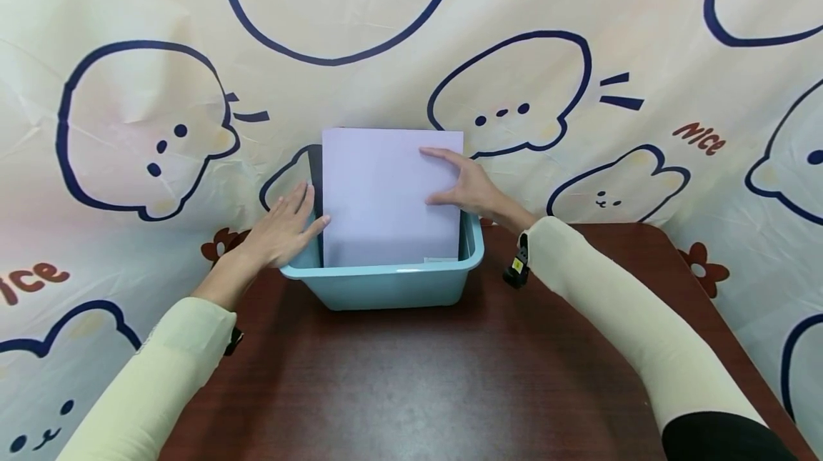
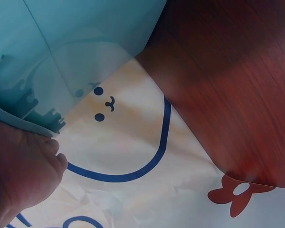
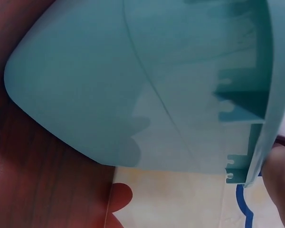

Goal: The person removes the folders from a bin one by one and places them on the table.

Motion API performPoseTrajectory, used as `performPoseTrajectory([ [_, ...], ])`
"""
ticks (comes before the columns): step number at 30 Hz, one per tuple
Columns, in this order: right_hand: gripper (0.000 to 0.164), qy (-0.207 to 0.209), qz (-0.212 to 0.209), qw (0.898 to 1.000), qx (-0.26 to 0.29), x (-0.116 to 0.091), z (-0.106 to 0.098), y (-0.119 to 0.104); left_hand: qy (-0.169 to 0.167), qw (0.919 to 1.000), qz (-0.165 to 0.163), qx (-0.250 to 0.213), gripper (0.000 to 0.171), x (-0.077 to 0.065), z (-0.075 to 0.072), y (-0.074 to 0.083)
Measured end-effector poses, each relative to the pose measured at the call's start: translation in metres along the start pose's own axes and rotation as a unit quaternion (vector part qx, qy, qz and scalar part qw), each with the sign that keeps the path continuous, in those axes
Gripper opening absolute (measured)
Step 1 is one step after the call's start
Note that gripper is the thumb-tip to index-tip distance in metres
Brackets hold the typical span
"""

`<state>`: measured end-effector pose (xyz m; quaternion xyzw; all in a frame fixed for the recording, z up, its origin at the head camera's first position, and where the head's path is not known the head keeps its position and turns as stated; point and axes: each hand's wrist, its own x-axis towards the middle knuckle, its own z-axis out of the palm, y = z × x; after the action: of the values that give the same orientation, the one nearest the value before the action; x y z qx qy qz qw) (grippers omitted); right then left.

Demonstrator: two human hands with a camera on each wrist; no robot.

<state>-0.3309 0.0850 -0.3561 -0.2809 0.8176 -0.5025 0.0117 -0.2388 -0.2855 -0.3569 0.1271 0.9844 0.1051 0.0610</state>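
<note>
Left hand (image 1: 279, 232) is at the tub (image 1: 392, 288), right hand (image 1: 466, 184) on the purple board (image 1: 382, 196), both spread out, so I'd square that up between them to avoid snagging.

The head camera looks forward and down over the table (image 1: 398, 375), far enough back to include the left hand (image 1: 278, 232), the right hand (image 1: 472, 184), the whole blue tub (image 1: 386, 291) and the patterned backdrop (image 1: 373, 96). Each wrist camera looks from close beside the tub, whose outer wall is large and cropped. In the left wrist view, the table lies at upper right, the hand at lower left; in the right wrist view, table at left, hand at lower right. All three views share tub, table and backdrop.
</note>
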Motion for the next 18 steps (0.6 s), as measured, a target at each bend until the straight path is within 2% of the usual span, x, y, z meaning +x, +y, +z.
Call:
performPoseTrajectory([
  [8,0.082,0.044,-0.020,0.999,0.013,-0.0038,-0.0001,0.0035,0.003,1.0000,0.001,-0.003,0.088,-0.0014,0.0003,0.0006],
  [18,0.080,0.082,0.009,0.996,0.037,-0.0082,-0.0041,0.0020,-0.004,1.0000,0.000,-0.004,0.082,-0.0003,-0.0006,0.0015],
])
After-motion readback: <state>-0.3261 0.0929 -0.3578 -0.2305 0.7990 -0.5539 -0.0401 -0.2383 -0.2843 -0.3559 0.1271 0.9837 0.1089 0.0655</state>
